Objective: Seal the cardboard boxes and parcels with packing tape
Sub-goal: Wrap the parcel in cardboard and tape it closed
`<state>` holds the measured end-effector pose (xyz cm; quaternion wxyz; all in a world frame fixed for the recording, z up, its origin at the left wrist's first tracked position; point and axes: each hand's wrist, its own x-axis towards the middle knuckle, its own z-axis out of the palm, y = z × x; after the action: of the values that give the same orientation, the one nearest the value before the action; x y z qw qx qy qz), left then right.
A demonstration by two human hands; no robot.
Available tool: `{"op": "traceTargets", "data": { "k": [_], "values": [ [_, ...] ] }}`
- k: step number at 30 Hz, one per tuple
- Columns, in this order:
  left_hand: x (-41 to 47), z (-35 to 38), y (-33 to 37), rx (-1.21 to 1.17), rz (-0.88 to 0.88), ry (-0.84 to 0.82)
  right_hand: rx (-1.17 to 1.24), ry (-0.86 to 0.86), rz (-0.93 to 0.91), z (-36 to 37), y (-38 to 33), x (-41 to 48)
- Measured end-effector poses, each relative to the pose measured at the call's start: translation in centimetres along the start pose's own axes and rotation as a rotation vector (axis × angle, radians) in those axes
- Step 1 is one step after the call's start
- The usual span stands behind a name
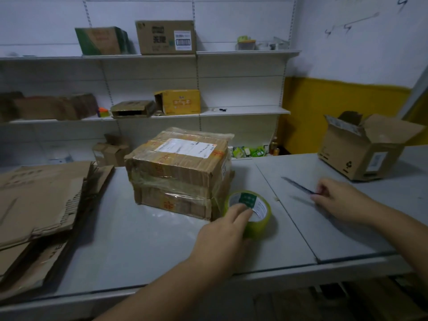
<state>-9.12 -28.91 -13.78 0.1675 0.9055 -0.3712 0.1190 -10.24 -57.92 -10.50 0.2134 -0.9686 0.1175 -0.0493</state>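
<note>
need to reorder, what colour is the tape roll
Yellowish-green tape roll, white and green core; head view.

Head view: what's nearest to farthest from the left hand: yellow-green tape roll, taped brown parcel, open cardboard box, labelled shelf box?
1. yellow-green tape roll, under left hand
2. taped brown parcel, behind it
3. open cardboard box, far right
4. labelled shelf box, top shelf

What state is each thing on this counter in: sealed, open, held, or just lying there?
Parcel: shut, wrapped in clear tape, label on top.
Tape: beside the parcel, gripped from above by the left hand.
Knife: blade bare, handle pinched by the right hand.
Box: flaps up, unsealed.
Cardboard: flattened, stacked in sheets.
</note>
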Motion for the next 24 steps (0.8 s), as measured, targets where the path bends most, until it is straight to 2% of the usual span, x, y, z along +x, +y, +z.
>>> {"op": "traceTargets", "data": {
  "k": [2,5,10,13,18,22,23,24],
  "values": [
    [0.9,0.2,0.3,0.053,-0.017,-0.038,0.173,-0.018,-0.164,-0.7,-2.3,-0.4],
    [1.1,0.3,0.0,0.077,0.008,-0.051,0.231,-0.003,-0.411,-1.0,-6.4,-0.6],
    [-0.6,-0.1,-1.3,0.030,0.186,0.046,0.030,0.104,-0.786,-0.2,-14.7,1.0],
    [-1.6,-0.9,-1.9,-0.035,0.238,0.043,-0.046,0.172,-1.003,0.6,-19.0,2.6],
    [-4.0,-2.7,-3.6,-0.130,0.295,0.078,-0.238,0.154,-0.951,2.5,-21.3,4.4],
    [-6.3,-5.1,-6.2,-0.239,0.230,0.065,-0.362,0.474,-0.996,3.7,-20.7,3.6],
    [-6.8,-5.7,-7.0,-0.247,0.226,0.072,-0.433,0.564,-0.953,3.9,-21.0,3.1],
    [-7.2,-6.2,-7.7,-0.247,0.221,0.087,-0.520,0.564,-0.872,3.8,-21.5,2.6]
  ]
}}
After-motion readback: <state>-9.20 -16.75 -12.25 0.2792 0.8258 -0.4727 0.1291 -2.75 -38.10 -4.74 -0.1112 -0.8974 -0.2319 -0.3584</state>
